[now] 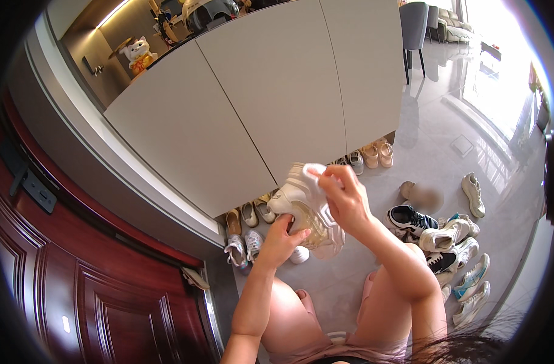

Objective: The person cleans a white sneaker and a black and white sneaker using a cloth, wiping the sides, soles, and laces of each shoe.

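Observation:
A chunky white and beige sneaker (304,204) is held up in front of me, its sole turned to the right. My left hand (284,241) grips it at the opening, fingers inside and thumb on the outer side. At the edge of the sole, my right hand (347,195) pinches a small white thing (314,170), perhaps a wipe or cloth; motion blurs it. Behind the sneaker, a white shoe (299,255) stands on the floor, partly hidden.
Several shoes (445,236) lie piled on the tiled floor at my right, with a single sneaker (473,194) beyond. More shoes (249,214) line the base of the pale cabinet (277,91). A dark red door (90,273) is at left. Pink slippers (308,305) are on my feet.

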A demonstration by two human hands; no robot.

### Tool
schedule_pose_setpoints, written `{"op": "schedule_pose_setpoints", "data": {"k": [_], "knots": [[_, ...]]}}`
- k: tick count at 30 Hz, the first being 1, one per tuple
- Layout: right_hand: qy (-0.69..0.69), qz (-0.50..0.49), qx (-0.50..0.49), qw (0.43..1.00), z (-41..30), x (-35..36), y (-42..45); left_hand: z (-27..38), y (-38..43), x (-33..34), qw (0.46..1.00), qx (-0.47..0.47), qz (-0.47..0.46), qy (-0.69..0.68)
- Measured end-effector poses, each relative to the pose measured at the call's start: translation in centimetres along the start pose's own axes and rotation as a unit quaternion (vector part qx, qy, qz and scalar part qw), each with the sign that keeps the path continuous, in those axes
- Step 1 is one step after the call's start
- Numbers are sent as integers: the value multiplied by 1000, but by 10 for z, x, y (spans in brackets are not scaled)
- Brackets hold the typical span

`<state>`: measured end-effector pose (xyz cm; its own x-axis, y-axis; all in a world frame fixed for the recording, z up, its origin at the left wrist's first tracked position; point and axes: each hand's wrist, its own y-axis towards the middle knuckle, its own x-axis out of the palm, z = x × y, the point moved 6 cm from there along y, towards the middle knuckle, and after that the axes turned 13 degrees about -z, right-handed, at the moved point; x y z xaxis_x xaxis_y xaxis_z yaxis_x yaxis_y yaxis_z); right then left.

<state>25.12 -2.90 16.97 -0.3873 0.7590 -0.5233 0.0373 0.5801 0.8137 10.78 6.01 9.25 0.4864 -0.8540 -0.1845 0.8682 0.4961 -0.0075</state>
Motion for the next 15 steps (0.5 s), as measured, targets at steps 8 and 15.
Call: {"op": "schedule_pose_setpoints", "data": {"k": [8, 15], "knots": [[-29, -100, -21, 994, 5, 18, -1, -8, 0, 0, 997, 19, 8, 68], [-57, -105, -39, 992, -3, 22, -6, -1, 1, 2, 996, 43, 17, -71]]}}
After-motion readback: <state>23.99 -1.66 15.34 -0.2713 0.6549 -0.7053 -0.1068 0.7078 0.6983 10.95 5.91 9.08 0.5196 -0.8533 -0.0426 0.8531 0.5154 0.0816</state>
